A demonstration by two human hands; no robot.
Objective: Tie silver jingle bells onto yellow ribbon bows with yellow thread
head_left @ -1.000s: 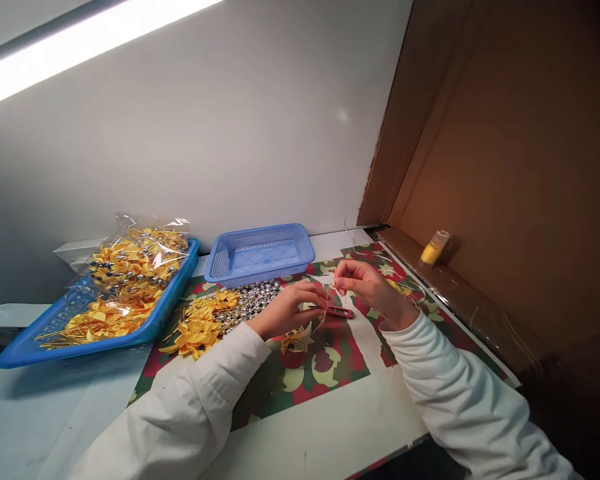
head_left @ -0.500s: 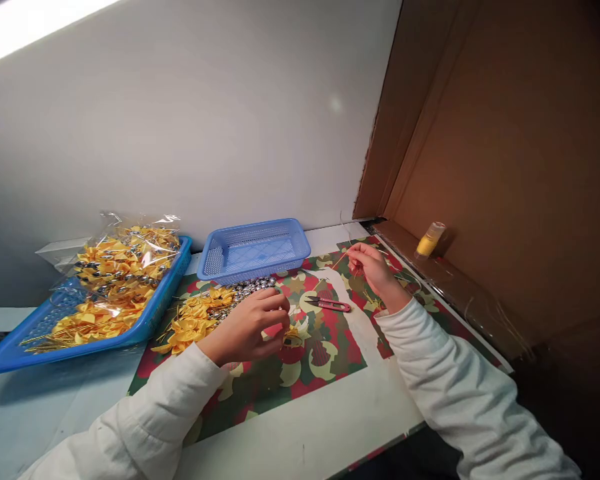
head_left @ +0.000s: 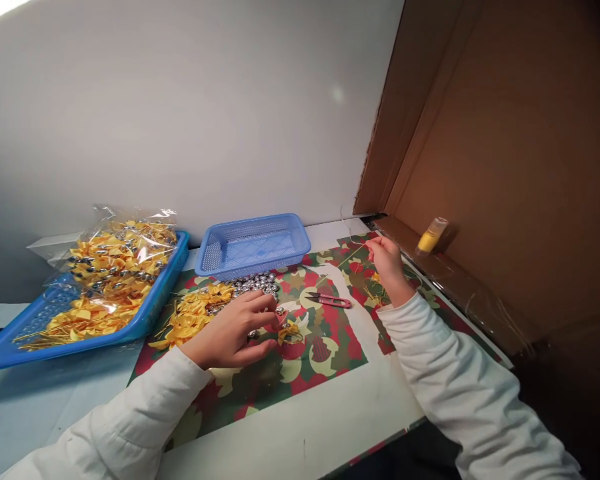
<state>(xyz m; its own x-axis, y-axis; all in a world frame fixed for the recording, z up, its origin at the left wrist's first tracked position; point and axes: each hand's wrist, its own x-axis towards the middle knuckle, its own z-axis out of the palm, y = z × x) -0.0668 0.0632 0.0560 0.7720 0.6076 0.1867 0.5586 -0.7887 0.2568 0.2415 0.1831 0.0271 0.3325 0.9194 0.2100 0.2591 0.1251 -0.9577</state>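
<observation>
Desk (head_left: 300, 427) bears camouflage-patterned sheet (head_left: 340, 343). Your right hand (head_left: 385, 261) pinches thin strand (head_left: 352, 255) near sheet's far edge; your left hand (head_left: 237, 330), spread, hovers at silver beads (head_left: 266, 283) beside yellow flowers (head_left: 187, 321); red-handled snips (head_left: 336, 302) lie between hands.

Both the left hand (head_left: 225, 333) and the right hand (head_left: 389, 263) are bare. Just behind each grip, at the wrist, begins a white sleeve: the left sleeve (head_left: 120, 417) and the right sleeve (head_left: 460, 377). Both look plain and opaque, with soft grey shading in the folds. The left cuff (head_left: 193, 367) sits behind its grip as a fairly smooth band; farther back the cloth hangs loose, with broad, shallow creases. The right cuff (head_left: 397, 308) ends in a neat edge, and behind it the cloth bunches into many close, curved wrinkles, widening farther from the grip. The weave is too small to make out.
</observation>
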